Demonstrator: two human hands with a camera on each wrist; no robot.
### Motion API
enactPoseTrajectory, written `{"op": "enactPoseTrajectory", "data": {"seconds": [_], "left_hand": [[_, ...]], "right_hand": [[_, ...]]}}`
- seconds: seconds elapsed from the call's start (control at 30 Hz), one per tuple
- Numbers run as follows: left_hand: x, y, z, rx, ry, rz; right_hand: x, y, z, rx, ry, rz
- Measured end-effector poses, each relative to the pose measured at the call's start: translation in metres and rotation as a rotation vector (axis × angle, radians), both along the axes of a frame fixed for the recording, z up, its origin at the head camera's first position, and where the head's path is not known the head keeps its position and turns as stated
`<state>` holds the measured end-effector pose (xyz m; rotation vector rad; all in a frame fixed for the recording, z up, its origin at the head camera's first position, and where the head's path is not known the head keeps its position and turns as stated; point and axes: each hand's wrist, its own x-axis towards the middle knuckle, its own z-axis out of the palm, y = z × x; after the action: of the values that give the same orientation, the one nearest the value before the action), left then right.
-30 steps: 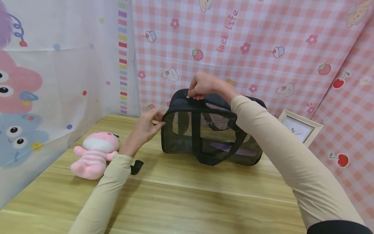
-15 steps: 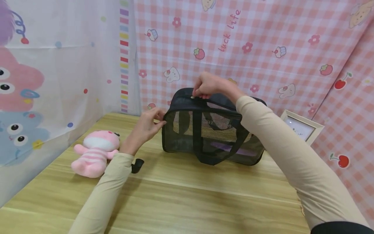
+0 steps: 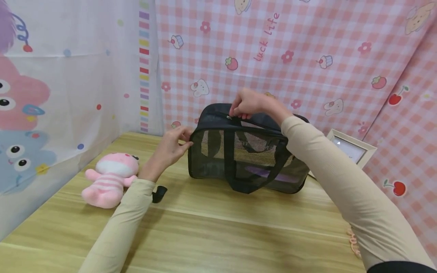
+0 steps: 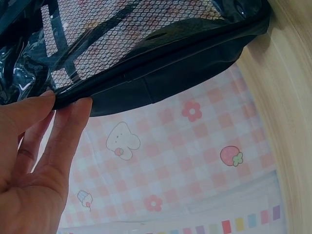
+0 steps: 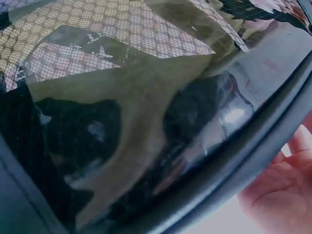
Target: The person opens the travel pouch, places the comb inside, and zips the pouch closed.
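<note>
A black bag (image 3: 208, 172) with clear, see-through sides and a mesh panel stands upright on the table. My left hand (image 3: 170, 148) pinches the piped edge at the bag's upper left corner, thumb on one side and fingers on the other, as the left wrist view also shows. Over the bag's top, my right hand (image 3: 249, 103) pinches the zipper pull (image 3: 229, 117) with curled fingers. Right of the pull, a slit along the top shows mesh. One black carrying handle (image 3: 244, 187) hangs down the front. Something flat and purple (image 3: 273, 174) shows through the front panel.
A pink plush toy (image 3: 108, 184) lies left of my left forearm on the wooden table (image 3: 218, 242). Behind my right arm leans a pale picture frame (image 3: 355, 141). A small pinkish item (image 3: 354, 242) sits beside my right sleeve. Patterned curtains (image 3: 300, 34) close off the back and sides.
My right hand has moved a little to the right along the bag's top, and the zipper pull has travelled with it. My left hand keeps its grip on the corner.
</note>
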<state>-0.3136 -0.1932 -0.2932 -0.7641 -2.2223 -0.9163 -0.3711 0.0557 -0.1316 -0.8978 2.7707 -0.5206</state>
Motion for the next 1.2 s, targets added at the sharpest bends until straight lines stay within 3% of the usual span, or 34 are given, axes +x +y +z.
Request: {"op": "enactPoseTrajectory", "data": {"seconds": [0.7, 1.2], "left_hand": [[0.001, -0.001, 0.000, -0.009, -0.007, 0.014], [0.001, -0.001, 0.000, -0.010, -0.011, 0.011]], "right_hand": [[0.004, 0.004, 0.005, 0.025, -0.018, -0.011], [0.002, 0.024, 0.001, 0.070, -0.020, -0.030]]}}
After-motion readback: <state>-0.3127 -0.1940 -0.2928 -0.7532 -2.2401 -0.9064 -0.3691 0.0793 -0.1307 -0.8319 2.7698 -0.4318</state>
